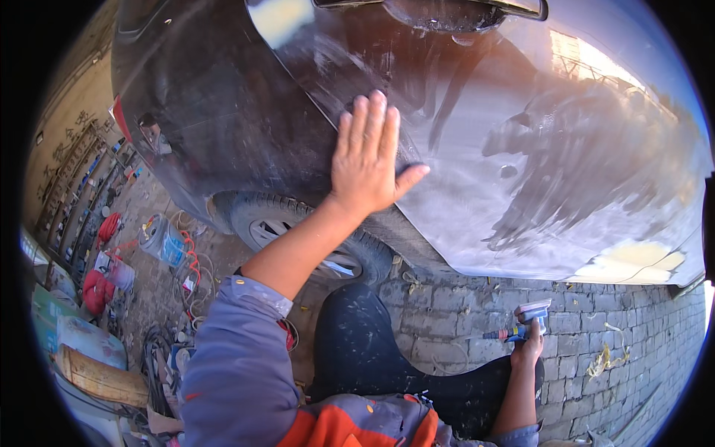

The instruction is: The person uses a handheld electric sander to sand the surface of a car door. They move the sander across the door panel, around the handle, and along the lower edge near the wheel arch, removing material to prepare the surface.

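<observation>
My left hand (pixel 366 156) lies flat against the dusty side of a dark car (pixel 223 127), fingers stretched upward and thumb out to the right. It rests near the seam between the rear panel and the door (pixel 462 208), above the wheel (pixel 328 242). Pale sanded patches and dark smears cover the door. Low on the right, beside my knee, my right hand (pixel 529 346) is closed around a power sander (pixel 533 311) with a light flat pad and a blue body. A hose fitting sticks out to its left. The sander is apart from the car.
Grey paving bricks (pixel 573 357) lie under and beside me. On the left stand a bucket (pixel 161 240) and a coiled red hose (pixel 109 226), with orange hose, cables and clutter nearby. A metal rack (pixel 74 194) lines the wall. Yellowish scraps (pixel 605 361) lie at right.
</observation>
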{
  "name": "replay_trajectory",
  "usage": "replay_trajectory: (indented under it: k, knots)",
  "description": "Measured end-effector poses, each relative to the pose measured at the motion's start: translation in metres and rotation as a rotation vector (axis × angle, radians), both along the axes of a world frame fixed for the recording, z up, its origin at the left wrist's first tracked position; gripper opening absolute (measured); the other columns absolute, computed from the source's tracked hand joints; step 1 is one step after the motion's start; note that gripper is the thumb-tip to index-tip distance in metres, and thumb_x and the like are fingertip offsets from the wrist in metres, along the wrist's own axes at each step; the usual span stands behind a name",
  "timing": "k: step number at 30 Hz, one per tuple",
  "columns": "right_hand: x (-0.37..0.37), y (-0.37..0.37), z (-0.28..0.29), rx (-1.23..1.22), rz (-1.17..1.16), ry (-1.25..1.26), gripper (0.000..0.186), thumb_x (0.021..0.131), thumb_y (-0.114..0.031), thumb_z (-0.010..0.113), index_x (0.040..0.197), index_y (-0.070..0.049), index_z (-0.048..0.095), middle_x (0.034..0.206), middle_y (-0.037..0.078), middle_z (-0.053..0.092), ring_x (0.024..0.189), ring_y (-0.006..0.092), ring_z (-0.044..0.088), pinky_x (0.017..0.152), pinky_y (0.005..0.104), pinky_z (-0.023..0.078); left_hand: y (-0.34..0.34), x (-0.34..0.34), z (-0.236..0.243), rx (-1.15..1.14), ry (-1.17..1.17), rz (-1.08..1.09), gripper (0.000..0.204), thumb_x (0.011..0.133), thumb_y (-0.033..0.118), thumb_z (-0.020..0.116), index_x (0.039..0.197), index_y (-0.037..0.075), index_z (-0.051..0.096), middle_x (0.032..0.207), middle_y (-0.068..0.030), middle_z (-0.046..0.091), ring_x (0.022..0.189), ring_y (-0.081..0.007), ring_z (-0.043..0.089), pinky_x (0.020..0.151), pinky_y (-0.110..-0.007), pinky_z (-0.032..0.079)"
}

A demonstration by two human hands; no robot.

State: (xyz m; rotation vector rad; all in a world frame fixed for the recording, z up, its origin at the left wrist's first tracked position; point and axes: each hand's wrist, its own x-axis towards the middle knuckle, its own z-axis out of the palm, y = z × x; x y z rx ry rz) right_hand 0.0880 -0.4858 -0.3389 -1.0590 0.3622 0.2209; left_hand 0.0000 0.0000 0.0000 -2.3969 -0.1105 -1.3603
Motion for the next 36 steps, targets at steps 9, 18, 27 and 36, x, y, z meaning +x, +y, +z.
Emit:
replay_trajectory:
  k: [9, 18, 27, 36]
  knots:
    - [0.001, 0.014, 0.007, -0.005, 0.027, 0.019, 0.04, 0.102, -0.033, 0.076, 0.128, -0.005, 0.062, 0.116, 0.007, 0.071, 0.101, 0.02, 0.069, 0.089, 0.0405, 0.056, -0.036, -0.008, -0.126, 0.282, 0.354, 0.003, 0.09, 0.104, 0.071, 0.043, 0.172, 0.013, 0.029, 0.18, -0.0096, 0.021, 0.168, -0.029, 0.011, 0.135, -0.049, 0.001]
    - [-0.003, 0.019, 0.009, 0.002, -0.078, 0.052, 0.043, 0.097, -0.03, 0.081, 0.125, -0.006, 0.06, 0.109, 0.005, 0.069, 0.095, 0.0177, 0.069, 0.079, 0.0359, 0.056, -0.076, 0.062, 0.049, 0.162, 0.035, -0.122, 0.093, 0.1, 0.071, 0.053, 0.165, 0.006, 0.041, 0.176, -0.0167, 0.031, 0.163, -0.037, 0.026, 0.131, -0.056, 0.018]
    - [-0.002, 0.028, 0.009, -0.004, -0.113, 0.078, 0.044, 0.095, -0.031, 0.084, 0.122, -0.005, 0.061, 0.107, 0.004, 0.069, 0.09, 0.0148, 0.068, 0.075, 0.0327, 0.054, -0.158, 0.125, -0.008, 0.554, 0.256, -0.161, 0.087, 0.102, 0.068, 0.046, 0.171, 0.018, 0.031, 0.18, -0.0035, 0.023, 0.167, -0.0252, 0.015, 0.135, -0.052, 0.002]
    - [-0.002, 0.055, 0.042, 0.379, -0.148, -0.07, 0.038, 0.106, -0.031, 0.07, 0.132, -0.005, 0.061, 0.118, 0.005, 0.069, 0.105, 0.0183, 0.066, 0.092, 0.0372, 0.052, -0.139, -0.026, -0.184, -0.34, 1.331, -0.496, 0.114, 0.092, 0.076, 0.064, 0.172, 0.009, 0.019, 0.179, -0.0171, 0.021, 0.165, -0.0351, 0.022, 0.134, -0.049, 0.02]
